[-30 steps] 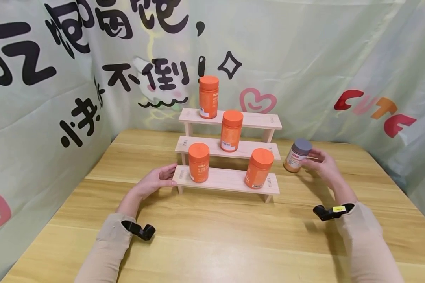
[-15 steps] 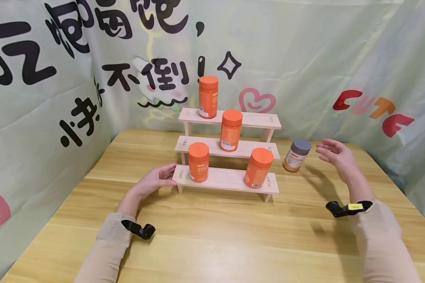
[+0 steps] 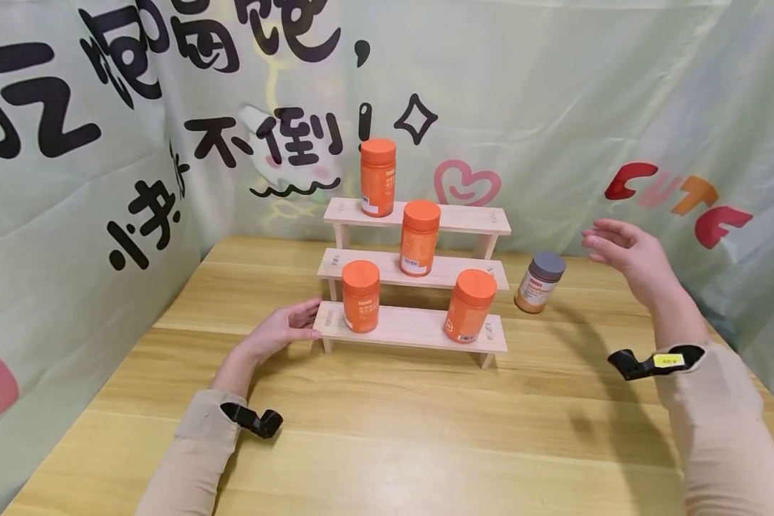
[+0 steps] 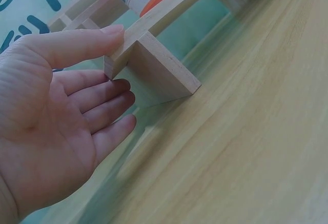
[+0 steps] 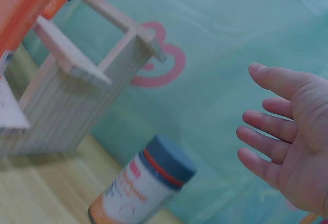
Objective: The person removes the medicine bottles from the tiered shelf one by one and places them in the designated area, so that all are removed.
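A three-step wooden display stand (image 3: 419, 324) carries several orange jars: one on the top step (image 3: 378, 179), one on the middle step (image 3: 419, 240), and two on the bottom step, at its left (image 3: 360, 297) and right (image 3: 469, 308). At the bottom step's left end, my left hand (image 3: 284, 330) pinches the board, thumb (image 4: 87, 44) on its top edge and index finger below; the other fingers are spread loosely. To the right of the stand, a grey-capped bottle (image 3: 539, 283) stands upright on the table. My right hand (image 3: 632, 258) hovers right of it, fingers relaxed, holding nothing.
The wooden table (image 3: 387, 430) extends in front of the stand. A pale green printed cloth (image 3: 555, 107) hangs behind and along the sides. Each wrist wears a black camera mount, on the left (image 3: 253, 420) and right (image 3: 654, 362).
My right hand has let go of the grey-capped bottle, then moved right and up away from it. The bottle stays on the table. My left hand keeps its place on the stand.
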The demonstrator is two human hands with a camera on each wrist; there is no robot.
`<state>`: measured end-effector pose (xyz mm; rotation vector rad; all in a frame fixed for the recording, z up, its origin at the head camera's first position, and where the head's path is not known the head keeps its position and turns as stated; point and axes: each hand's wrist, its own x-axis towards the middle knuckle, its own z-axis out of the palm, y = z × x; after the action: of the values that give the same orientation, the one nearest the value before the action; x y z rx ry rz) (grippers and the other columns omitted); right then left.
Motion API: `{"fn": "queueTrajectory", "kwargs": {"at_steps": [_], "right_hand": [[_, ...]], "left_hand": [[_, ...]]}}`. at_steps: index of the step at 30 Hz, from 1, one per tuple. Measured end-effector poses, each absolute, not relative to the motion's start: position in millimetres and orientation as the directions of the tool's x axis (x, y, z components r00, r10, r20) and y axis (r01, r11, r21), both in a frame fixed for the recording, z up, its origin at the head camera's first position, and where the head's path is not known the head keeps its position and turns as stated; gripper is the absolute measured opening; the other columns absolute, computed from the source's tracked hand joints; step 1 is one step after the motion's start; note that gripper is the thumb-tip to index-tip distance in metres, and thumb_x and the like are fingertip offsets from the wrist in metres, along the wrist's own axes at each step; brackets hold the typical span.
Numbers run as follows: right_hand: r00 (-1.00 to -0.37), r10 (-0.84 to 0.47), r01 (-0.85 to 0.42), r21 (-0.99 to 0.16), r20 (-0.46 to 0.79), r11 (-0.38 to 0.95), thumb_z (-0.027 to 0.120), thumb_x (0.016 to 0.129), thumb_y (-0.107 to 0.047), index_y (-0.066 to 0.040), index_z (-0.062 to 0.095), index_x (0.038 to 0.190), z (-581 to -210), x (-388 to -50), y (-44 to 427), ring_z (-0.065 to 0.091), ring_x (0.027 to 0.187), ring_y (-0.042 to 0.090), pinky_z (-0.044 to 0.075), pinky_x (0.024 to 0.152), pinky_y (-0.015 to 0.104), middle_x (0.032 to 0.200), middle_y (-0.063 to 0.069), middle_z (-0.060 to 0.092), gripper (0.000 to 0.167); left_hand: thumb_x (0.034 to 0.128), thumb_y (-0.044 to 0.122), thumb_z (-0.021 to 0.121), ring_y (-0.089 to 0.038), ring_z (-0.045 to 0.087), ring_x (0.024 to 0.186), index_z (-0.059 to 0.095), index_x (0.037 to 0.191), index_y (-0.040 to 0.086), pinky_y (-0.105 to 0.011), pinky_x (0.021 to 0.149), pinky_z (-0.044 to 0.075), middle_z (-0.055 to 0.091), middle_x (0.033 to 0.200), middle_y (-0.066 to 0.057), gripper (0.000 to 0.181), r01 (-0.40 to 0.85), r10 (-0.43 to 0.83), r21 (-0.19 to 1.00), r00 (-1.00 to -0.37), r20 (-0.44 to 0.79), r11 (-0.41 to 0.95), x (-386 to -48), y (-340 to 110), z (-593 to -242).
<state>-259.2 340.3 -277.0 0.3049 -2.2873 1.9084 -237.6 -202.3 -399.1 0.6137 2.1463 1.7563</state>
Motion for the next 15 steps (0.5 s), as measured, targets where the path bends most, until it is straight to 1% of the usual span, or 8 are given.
{"fn": "queueTrajectory", "kwargs": {"at_steps": [5,8,11,13,15], "right_hand": [[-0.965,-0.101,-0.264,-0.881,0.244,0.393,0.055,0.093,-0.022,-0.007,0.040,0.135,-258,-264,325,0.057,0.093,-0.005,0.048,0.075,0.009,0.106,-0.018,0.058,0.047],[-0.962,-0.127,-0.272,-0.837,0.241,0.474,0.054,0.094,-0.026,-0.003,0.035,0.139,-248,-267,312,0.056,0.095,-0.006,0.047,0.076,0.009,0.109,-0.018,0.056,0.054],[-0.960,-0.151,-0.278,-0.828,0.234,0.487,0.056,0.093,-0.026,-0.002,0.035,0.140,-238,-271,298,0.056,0.096,-0.004,0.048,0.077,0.010,0.114,-0.012,0.057,0.056],[-0.960,-0.171,-0.277,-0.824,0.220,0.494,0.057,0.092,-0.027,-0.004,0.034,0.141,-233,-273,288,0.056,0.098,-0.003,0.048,0.078,0.011,0.121,-0.004,0.056,0.058],[-0.960,-0.193,-0.274,-0.824,0.203,0.495,0.058,0.092,-0.028,-0.005,0.033,0.142,-227,-276,279,0.055,0.100,0.000,0.048,0.079,0.012,0.129,0.006,0.052,0.060]], "left_hand": [[0.0845,0.010,0.065,-0.040,0.021,0.135,0.016,0.143,-0.010,-0.047,0.110,0.018,0.018,0.148,-0.026,0.079,0.130,0.503,0.979,-0.864,0.033,0.159,-236,-202,-399],[0.0849,0.010,0.065,-0.040,0.021,0.134,0.016,0.143,-0.010,-0.048,0.110,0.018,0.019,0.148,-0.026,0.079,0.137,0.504,0.977,-0.863,0.037,0.162,-236,-202,-399],[0.0850,0.011,0.065,-0.041,0.021,0.134,0.016,0.143,-0.010,-0.048,0.110,0.018,0.019,0.148,-0.027,0.079,0.143,0.509,0.975,-0.860,0.039,0.167,-237,-202,-399],[0.0851,0.010,0.065,-0.041,0.021,0.134,0.016,0.143,-0.010,-0.048,0.110,0.018,0.019,0.148,-0.027,0.079,0.141,0.510,0.976,-0.859,0.037,0.166,-237,-202,-399],[0.0852,0.010,0.065,-0.041,0.021,0.134,0.016,0.143,-0.010,-0.048,0.110,0.018,0.019,0.147,-0.027,0.079,0.137,0.510,0.977,-0.860,0.035,0.164,-237,-202,-399]]}}
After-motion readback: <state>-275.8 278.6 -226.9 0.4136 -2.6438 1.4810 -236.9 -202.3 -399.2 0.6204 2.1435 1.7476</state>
